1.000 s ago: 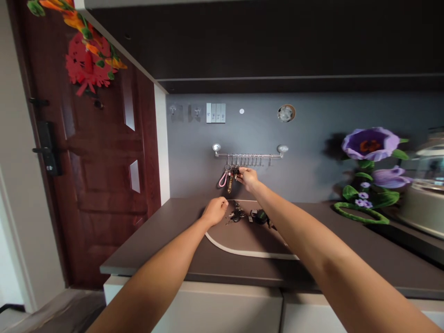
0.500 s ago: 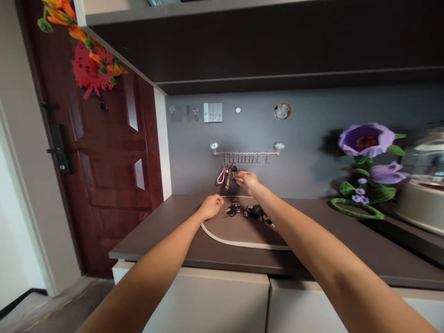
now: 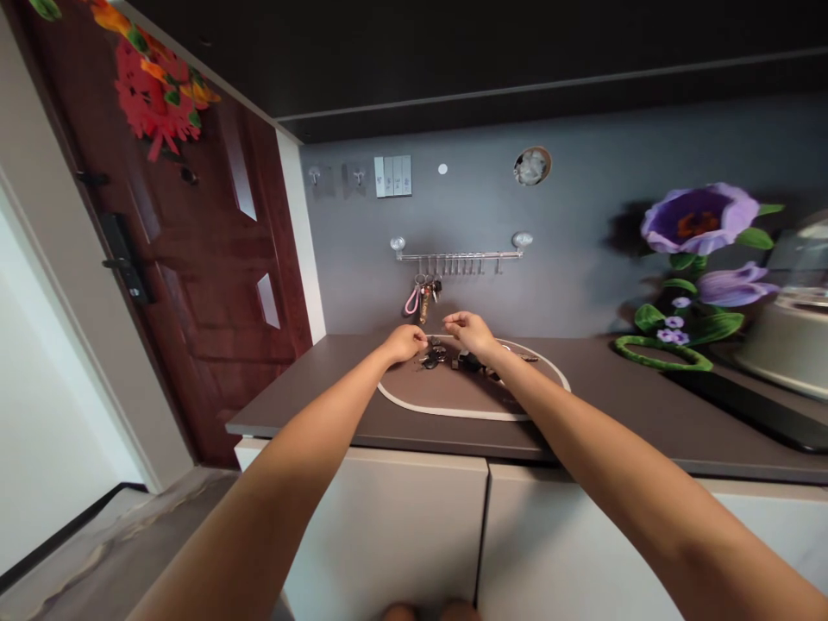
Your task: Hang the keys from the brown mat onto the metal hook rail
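A bunch of keys (image 3: 433,356) lies on the brown mat (image 3: 453,400) with a pale rim. My left hand (image 3: 407,343) is at the mat's back left, its fingers closed beside these keys; what they hold, if anything, is too small to tell. Just above the mat's back edge is my right hand (image 3: 469,332), fingers curled and slightly apart, with nothing visible in them. Partly behind my right wrist lies a second, black bunch (image 3: 470,361). Keys with a pink loop (image 3: 412,300) and a brown tag (image 3: 424,305) hang from the hook rail (image 3: 460,256).
Purple felt flowers (image 3: 699,220) on a green base and a pale domed appliance (image 3: 793,336) stand at the right. A dark flat tray (image 3: 750,410) lies before them. A dark cabinet (image 3: 492,52) overhangs the counter (image 3: 291,384). The red-brown door (image 3: 213,285) is at the left.
My right hand has come down from the hanging keys to just above the mat. My left hand remains by the keys on the mat. The view has tilted downward.
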The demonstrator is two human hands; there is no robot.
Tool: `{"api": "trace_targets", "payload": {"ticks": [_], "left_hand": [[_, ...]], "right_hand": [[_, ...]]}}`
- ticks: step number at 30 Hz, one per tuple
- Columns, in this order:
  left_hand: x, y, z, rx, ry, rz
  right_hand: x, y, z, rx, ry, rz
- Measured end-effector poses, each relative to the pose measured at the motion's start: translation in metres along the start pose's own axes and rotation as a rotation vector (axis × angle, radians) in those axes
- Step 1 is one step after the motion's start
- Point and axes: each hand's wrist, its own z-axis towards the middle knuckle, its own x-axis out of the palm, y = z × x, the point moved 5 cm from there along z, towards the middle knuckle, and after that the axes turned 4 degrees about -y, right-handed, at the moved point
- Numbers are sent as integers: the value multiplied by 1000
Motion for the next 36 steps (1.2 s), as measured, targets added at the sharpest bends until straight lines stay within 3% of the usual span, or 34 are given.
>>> {"api": "trace_targets", "payload": {"ticks": [7, 13, 20, 36], "left_hand": [[15, 0, -1, 45, -97, -10], [20, -4, -3, 151, -69, 60], [24, -4, 0, 169, -90, 99], [16, 8, -2, -1, -133, -210]], "right_hand": [[-9, -14, -6, -170, 1, -454], [-3, -14, -5, -209, 74, -694], [9, -18, -4, -213, 116, -748], [10, -17, -5, -210, 131, -731]]}}
